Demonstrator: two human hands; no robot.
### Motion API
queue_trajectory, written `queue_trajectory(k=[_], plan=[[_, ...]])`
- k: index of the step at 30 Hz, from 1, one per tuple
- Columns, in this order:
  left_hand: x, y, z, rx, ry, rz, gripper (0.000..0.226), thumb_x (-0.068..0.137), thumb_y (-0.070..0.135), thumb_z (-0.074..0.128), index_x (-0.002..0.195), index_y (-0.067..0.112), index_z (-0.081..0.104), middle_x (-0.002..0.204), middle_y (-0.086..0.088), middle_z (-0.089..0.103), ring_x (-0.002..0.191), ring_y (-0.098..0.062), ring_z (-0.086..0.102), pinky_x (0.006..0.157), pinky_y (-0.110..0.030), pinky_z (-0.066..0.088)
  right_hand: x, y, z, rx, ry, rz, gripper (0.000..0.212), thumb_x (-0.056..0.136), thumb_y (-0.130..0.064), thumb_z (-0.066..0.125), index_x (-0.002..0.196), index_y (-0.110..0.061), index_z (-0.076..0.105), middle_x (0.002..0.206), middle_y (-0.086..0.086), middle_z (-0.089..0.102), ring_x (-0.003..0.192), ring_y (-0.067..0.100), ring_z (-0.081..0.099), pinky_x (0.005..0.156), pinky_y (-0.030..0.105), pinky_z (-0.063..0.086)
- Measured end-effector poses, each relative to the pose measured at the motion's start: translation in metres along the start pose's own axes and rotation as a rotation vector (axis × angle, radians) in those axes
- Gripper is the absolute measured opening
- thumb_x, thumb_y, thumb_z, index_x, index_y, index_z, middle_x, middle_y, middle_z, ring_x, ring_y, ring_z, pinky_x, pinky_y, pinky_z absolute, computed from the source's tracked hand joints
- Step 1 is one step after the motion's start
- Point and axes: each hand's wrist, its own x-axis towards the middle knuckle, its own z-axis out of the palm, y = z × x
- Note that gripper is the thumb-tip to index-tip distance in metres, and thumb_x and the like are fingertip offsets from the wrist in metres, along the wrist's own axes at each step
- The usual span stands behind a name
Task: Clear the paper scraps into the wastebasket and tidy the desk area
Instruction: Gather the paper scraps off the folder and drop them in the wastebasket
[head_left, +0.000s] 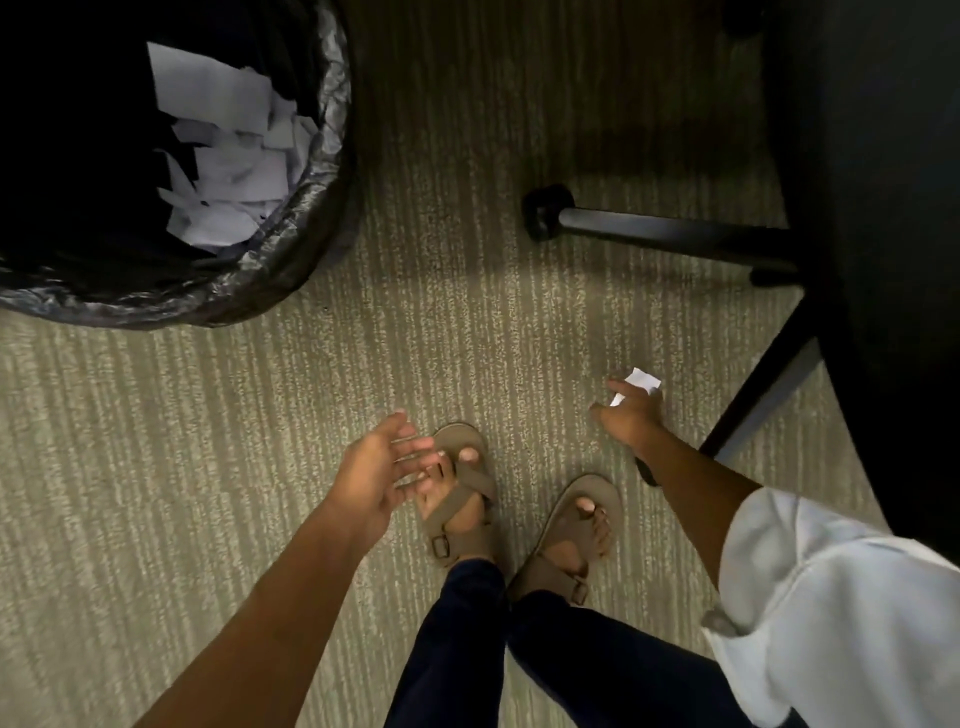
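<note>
A round wastebasket (317, 228) with a black plastic liner stands on the carpet at the upper left. Several white paper scraps (228, 150) lie inside it. My right hand (631, 418) is low over the carpet at centre right, fingers closed around a small white paper scrap (641, 382) that sticks out above the knuckles. My left hand (379, 470) hangs over my left foot, palm turned up, fingers spread, holding nothing. It is well below and to the right of the wastebasket.
A black chair base with a leg and caster (545, 210) reaches in from the right, a second leg (763, 395) runs down beside my right hand. A dark chair or desk mass (883, 208) fills the right edge. My sandalled feet (462, 493) stand on striped beige carpet (182, 441).
</note>
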Motion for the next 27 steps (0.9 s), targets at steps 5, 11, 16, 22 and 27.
queue_trajectory(k=[5, 11, 16, 22, 27], plan=[[0.0, -0.001, 0.001, 0.037, 0.003, 0.014, 0.023, 0.101, 0.035, 0.046, 0.103, 0.015, 0.058, 0.109, -0.011, 0.067, 0.099, -0.026, 0.066, 0.102, -0.053, 0.047, 0.005, 0.013, 0.009, 0.025, 0.147, -0.063, 0.059, 0.083, -0.015, 0.074, 0.138, -0.013, 0.055, 0.154, 0.016, 0.035, 0.133, 0.035, 0.045, 0.104, 0.038, 0.045], [-0.017, -0.002, 0.01, 0.091, 0.004, 0.043, 0.022, 0.098, 0.025, 0.053, 0.115, 0.012, 0.059, 0.111, -0.013, 0.069, 0.1, -0.028, 0.067, 0.085, -0.046, 0.055, -0.033, 0.01, 0.004, 0.297, 0.159, -0.105, 0.033, 0.087, -0.01, 0.073, 0.119, -0.005, 0.069, 0.133, 0.015, 0.06, 0.109, 0.031, 0.063, 0.096, 0.045, 0.054], [-0.074, 0.007, 0.033, 0.14, -0.074, 0.119, 0.033, 0.09, 0.019, 0.068, 0.121, 0.014, 0.057, 0.105, -0.007, 0.072, 0.094, -0.022, 0.07, 0.071, -0.034, 0.054, -0.143, -0.037, -0.021, 0.888, -0.352, -0.074, 0.025, 0.091, 0.008, 0.06, 0.098, -0.015, 0.064, 0.119, 0.002, 0.06, 0.098, 0.021, 0.062, 0.071, 0.03, 0.058], [-0.152, 0.073, 0.041, 0.254, -0.237, 0.309, 0.029, 0.08, 0.013, 0.078, 0.107, 0.014, 0.07, 0.093, -0.007, 0.072, 0.061, -0.009, 0.058, 0.049, -0.02, 0.044, -0.26, -0.103, -0.076, 0.813, -0.402, -0.381, 0.05, 0.077, 0.006, 0.077, 0.115, -0.016, 0.052, 0.105, 0.009, 0.074, 0.087, 0.022, 0.073, 0.059, 0.025, 0.059], [-0.212, 0.14, 0.026, 0.252, -0.304, 0.542, 0.027, 0.08, 0.004, 0.075, 0.106, 0.009, 0.069, 0.079, -0.003, 0.067, 0.05, -0.009, 0.048, 0.042, -0.022, 0.038, -0.318, -0.151, -0.117, 0.526, -0.112, -0.766, 0.026, 0.07, -0.005, 0.087, 0.085, -0.016, 0.069, 0.083, 0.004, 0.077, 0.077, 0.02, 0.074, 0.066, 0.032, 0.061]])
